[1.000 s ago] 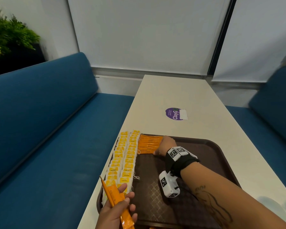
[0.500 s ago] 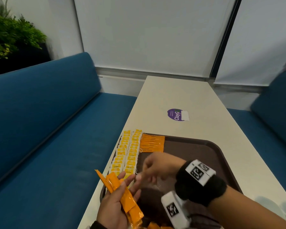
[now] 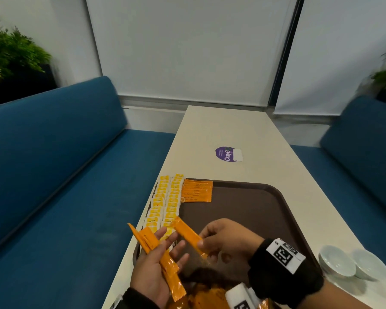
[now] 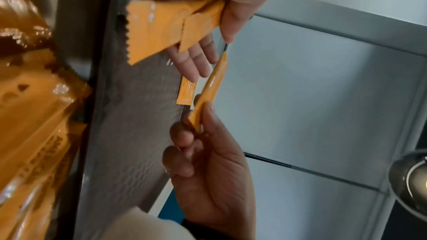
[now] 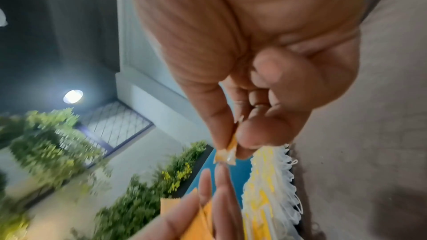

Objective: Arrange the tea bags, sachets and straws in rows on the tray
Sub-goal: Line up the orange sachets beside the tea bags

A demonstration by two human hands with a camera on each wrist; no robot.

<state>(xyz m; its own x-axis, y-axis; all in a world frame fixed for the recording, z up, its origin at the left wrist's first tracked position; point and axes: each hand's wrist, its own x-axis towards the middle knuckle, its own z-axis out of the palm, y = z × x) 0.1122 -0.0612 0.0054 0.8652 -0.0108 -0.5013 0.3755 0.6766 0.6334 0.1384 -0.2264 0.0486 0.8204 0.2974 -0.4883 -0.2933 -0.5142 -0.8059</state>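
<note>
Two rows of yellow tea bags (image 3: 165, 204) run down the brown tray's (image 3: 250, 210) left edge, an orange sachet stack (image 3: 196, 191) at the far left corner. Right hand (image 3: 227, 239) pinches one orange sachet (image 3: 188, 236); left hand (image 3: 156, 268) holds roughly three sachets (image 3: 158, 253) under its thumb. Two white bowls (image 3: 352, 264) sit by the near right corner; the tray's middle is bare.

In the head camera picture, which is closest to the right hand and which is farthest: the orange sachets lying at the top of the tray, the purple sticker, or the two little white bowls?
From the right hand, in the head view:
1. White bowls, on the table just right of the tray, beside the wrist.
2. Row of orange sachets, at the tray's far left corner.
3. Purple sticker, on the table beyond the tray.
The first two are fairly close to call.
</note>
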